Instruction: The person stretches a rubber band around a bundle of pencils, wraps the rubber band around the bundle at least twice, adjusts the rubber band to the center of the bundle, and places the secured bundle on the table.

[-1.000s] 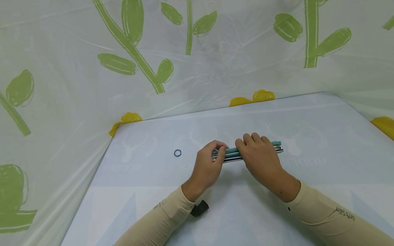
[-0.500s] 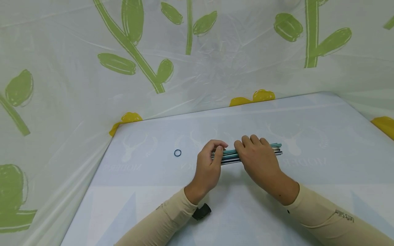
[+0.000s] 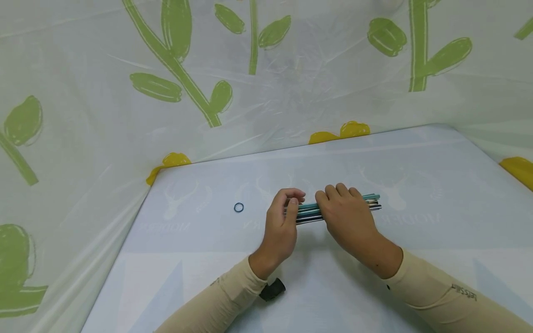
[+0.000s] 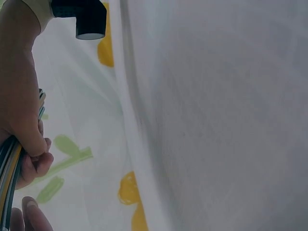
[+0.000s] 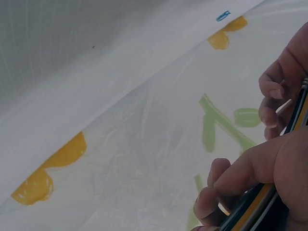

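A bundle of pencils [image 3: 309,213], mostly teal and dark, lies crosswise between both hands above the table. My right hand [image 3: 349,219] grips it from above around the middle, and several ends stick out to the right. At the left end my left hand [image 3: 281,226] holds the bundle loosely, its fingers curved and its thumb in front. That hand hides the left ends in the head view. Yellow and dark stripes show along the pencils [image 5: 262,202] in the right wrist view. A small blue ring-shaped band [image 3: 238,207] lies on the table left of the left hand.
A pale printed cloth covers the table [image 3: 200,277]. Behind it hangs a whitish sheet [image 3: 104,120] with green leaves and yellow shapes, meeting the table's far and left edges. A black wrist camera [image 3: 272,290] sits under the left wrist.
The left hand's fingers have loosened and spread a little from the thumb, and that hand has shifted slightly down. The right hand keeps its grip, with the bundle moved slightly.
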A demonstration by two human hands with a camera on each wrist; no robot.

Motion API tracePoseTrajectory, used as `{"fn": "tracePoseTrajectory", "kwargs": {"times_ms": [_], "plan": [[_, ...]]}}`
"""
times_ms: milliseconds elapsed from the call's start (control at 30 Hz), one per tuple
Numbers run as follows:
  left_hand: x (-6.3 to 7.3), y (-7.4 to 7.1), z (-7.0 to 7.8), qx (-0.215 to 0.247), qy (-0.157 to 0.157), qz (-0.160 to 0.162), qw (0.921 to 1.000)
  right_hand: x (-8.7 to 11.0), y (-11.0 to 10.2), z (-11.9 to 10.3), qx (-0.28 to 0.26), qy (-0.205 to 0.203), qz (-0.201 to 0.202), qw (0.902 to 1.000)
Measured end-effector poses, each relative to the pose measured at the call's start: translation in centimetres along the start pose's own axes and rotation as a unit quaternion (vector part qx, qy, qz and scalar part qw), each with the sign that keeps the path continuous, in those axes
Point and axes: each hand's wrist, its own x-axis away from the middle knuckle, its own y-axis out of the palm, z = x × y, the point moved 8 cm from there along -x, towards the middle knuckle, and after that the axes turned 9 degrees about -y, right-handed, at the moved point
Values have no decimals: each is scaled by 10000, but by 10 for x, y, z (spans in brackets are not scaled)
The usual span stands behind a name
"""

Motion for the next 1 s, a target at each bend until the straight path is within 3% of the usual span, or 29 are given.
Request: {"fn": "tracePoseTrajectory", "kwargs": {"times_ms": [267, 467, 667, 833, 1000], "plan": [[-1, -5, 1, 279, -14, 64, 9996, -1, -1, 4, -113, 23, 115, 9999], [-2, -11, 3, 579, 145, 324, 9977, 0, 1, 1, -165, 35, -169, 9997], [-2, -6, 8, 801, 553, -70, 9952, 1, 1, -3, -191, -10, -228, 9996], [-1, -2, 8, 838, 551, -315, 9945, 1, 2, -3, -202, 19, -303, 9993], [-1, -2, 8, 732, 538, -337, 9953, 1, 3, -3, -188, 10, -269, 9995]]}}
